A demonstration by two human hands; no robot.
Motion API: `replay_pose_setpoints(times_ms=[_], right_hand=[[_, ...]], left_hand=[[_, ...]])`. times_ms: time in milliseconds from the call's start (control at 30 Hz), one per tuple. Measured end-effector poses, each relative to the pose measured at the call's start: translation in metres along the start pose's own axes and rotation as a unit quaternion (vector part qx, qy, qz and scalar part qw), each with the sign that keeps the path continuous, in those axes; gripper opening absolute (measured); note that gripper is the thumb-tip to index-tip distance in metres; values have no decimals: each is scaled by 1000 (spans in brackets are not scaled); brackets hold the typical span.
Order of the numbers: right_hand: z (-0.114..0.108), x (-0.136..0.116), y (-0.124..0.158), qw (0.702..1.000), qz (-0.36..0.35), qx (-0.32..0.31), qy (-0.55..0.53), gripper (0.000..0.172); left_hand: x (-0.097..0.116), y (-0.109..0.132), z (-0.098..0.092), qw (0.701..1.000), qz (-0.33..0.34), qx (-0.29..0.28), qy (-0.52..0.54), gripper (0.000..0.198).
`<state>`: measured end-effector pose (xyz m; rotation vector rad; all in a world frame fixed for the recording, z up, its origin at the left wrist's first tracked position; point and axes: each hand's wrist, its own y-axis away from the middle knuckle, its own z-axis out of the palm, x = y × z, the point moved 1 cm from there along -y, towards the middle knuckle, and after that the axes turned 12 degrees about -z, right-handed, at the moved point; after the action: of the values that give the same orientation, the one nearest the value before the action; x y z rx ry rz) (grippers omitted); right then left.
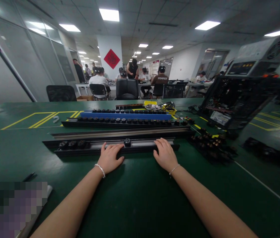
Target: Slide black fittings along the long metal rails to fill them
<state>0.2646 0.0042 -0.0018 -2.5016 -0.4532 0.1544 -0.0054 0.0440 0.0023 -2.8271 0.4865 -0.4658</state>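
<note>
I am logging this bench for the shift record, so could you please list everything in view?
near rail: one, black and silver, under both hands
second rail: one, silver and black, behind it
black strip: one, black, knobbed, farther back
blue strip: one, blue, behind that
metal dish: one, silver, behind the blue strip
loose parts: pile, black, right of the rails
open chassis: one, black, far right
table: one, green, yellow lines
chairs: several, black, beyond the table
people: several, far tables
red sign: one, far pillar
left hand: one, open, flat on near rail
right hand: one, open, flat on near rail
</note>
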Motion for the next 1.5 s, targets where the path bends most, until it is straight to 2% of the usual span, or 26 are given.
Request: replay_pose_setpoints(times_ms=[300,433,533,633,800,1500], right_hand=[[28,-68,-55,990,6,23,-138,38],[39,-83,-70,985,66,-3,-161,39],[41,-86,-73,980,119,-10,-161,37],[39,-87,-74,977,137,-7,-161,30],[38,-89,-74,978,143,3,-154,24],[36,-86,-70,982,147,14,-118,21]], left_hand=[[3,2,2,1000,8,13,-21,54],[3,2,2,999,21,11,-29,54],[3,1,2,999,27,7,-31,55],[4,1,1,999,25,3,-31,55],[4,1,1,999,26,3,-28,56],[1,0,4,999,24,10,-33,51]])
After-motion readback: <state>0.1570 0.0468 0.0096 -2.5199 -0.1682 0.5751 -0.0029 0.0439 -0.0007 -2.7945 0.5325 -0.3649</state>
